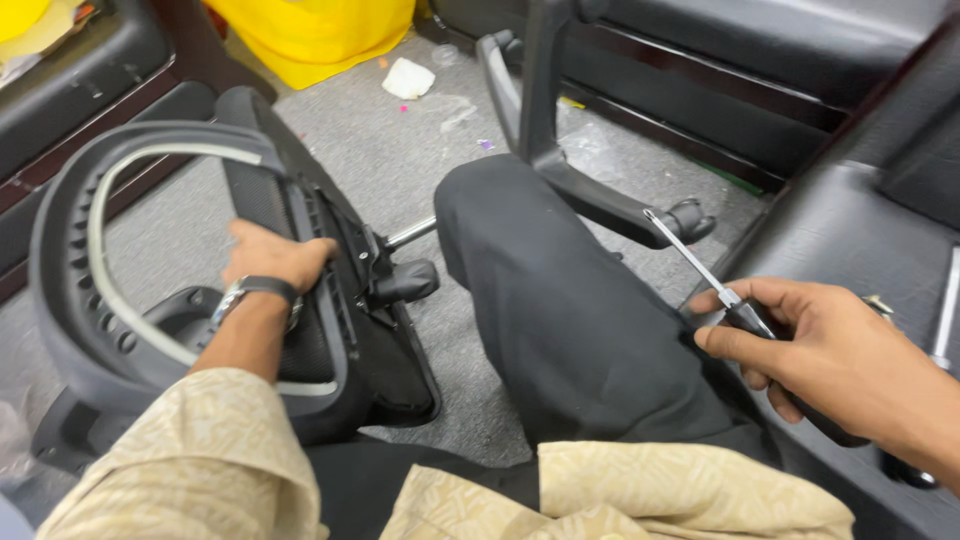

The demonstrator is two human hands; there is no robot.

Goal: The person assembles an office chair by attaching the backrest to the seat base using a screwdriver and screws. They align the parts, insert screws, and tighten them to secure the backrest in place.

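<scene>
From the head camera, the right hand point(820, 350) has its fingers curled tight round a screwdriver point(700, 268), whose shaft runs diagonally, tip up-left toward a chair armrest bracket point(600, 200). The left hand point(272, 258) grips the mesh chair back point(270, 200), fingers wrapped over its edge.

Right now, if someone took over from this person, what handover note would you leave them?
Left hand: gripping the edge of the black chair backrest, which lies tilted on the grey carpet.
Right hand: closed on a screwdriver, shaft pointing up and away towards the chair armrest part, tip not touching anything.
A metal rod and a black knob show at the backrest's side.
Done: cannot tell which screws are in or out.
Left: the screwdriver is not yet on any fastener.
</scene>
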